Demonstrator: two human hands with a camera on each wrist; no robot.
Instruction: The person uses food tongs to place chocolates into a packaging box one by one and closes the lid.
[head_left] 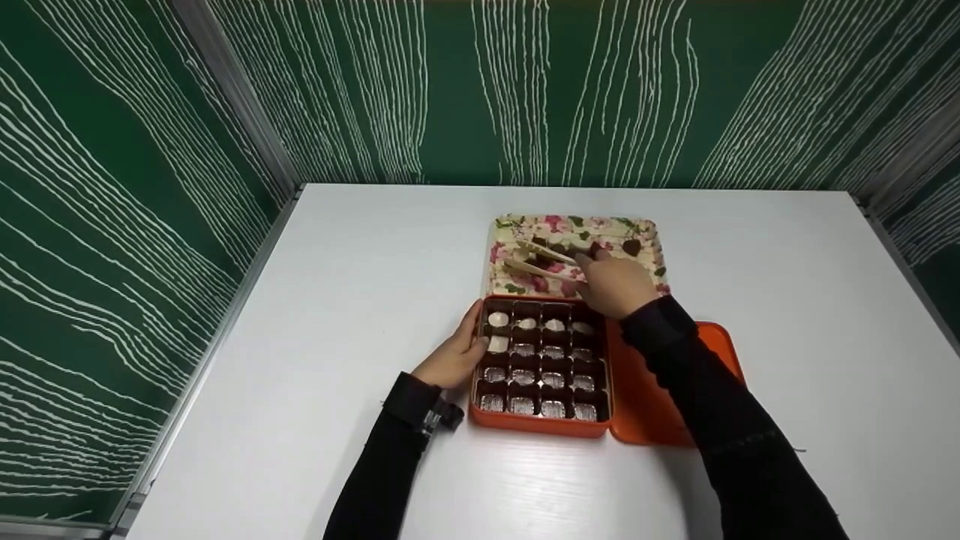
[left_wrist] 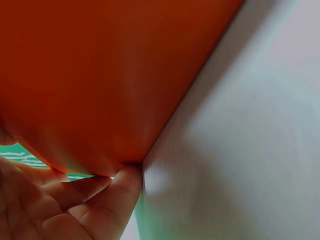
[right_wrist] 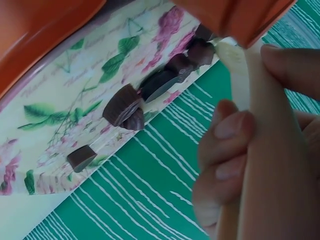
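Observation:
An orange chocolate box [head_left: 540,424] with a brown divided insert stands on the table. Pale chocolates sit along its far row, and a white square one [head_left: 498,344] lies in the second row at left. My left hand [head_left: 455,355] holds the box's left side, thumb at the rim and fingertips against the orange outer wall [left_wrist: 115,85]. My right hand [head_left: 616,283] grips wooden tongs [head_left: 541,271], their arms spread over a floral tray [head_left: 501,276]. Several dark chocolates [right_wrist: 122,106] lie on that tray; in the head view the tongs and hand partly cover them.
An orange lid [head_left: 720,346] lies flat right of the box, partly under my right forearm. Behind the white table [head_left: 360,262] rises a green panel [head_left: 457,90] with white wavy lines; another panel [head_left: 97,247] stands along the left side.

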